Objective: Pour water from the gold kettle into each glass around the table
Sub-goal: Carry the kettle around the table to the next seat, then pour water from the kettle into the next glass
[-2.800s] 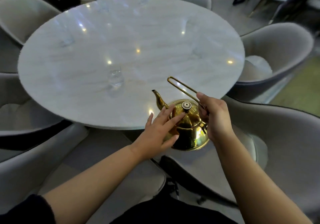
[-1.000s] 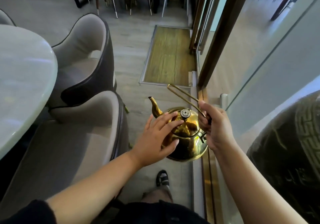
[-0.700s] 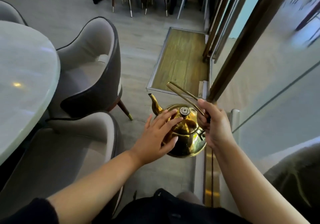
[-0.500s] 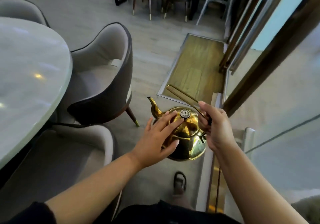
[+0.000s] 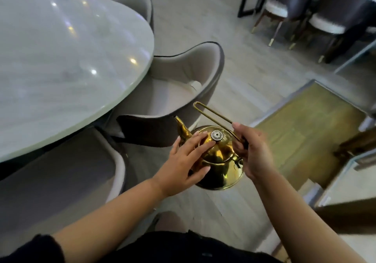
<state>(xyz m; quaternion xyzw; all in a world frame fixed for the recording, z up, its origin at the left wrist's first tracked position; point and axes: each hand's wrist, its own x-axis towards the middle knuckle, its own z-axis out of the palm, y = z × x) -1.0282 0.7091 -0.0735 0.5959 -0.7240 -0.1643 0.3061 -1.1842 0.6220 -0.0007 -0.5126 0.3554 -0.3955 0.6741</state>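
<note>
The gold kettle [image 5: 220, 165] hangs upright in the air over the floor, to the right of the round marble table [image 5: 61, 63], its spout pointing left and away. My right hand [image 5: 253, 150] grips the rear end of the long wire handle. My left hand [image 5: 187, 159] lies with straight fingers on the lid and shoulder, fingertips beside the lid knob. The blurred table top shows no glass that I can make out.
Two grey upholstered chairs [image 5: 183, 83] stand between me and the table edge, a nearer chair [image 5: 67, 177] at lower left. A brown floor mat [image 5: 309, 132] lies to the right by a glass door frame. Dark chairs and another table [image 5: 317, 12] stand at the far right.
The view has swung from the door and mat back toward the table, which now fills the upper left. Both hands keep the same hold on the kettle throughout.
</note>
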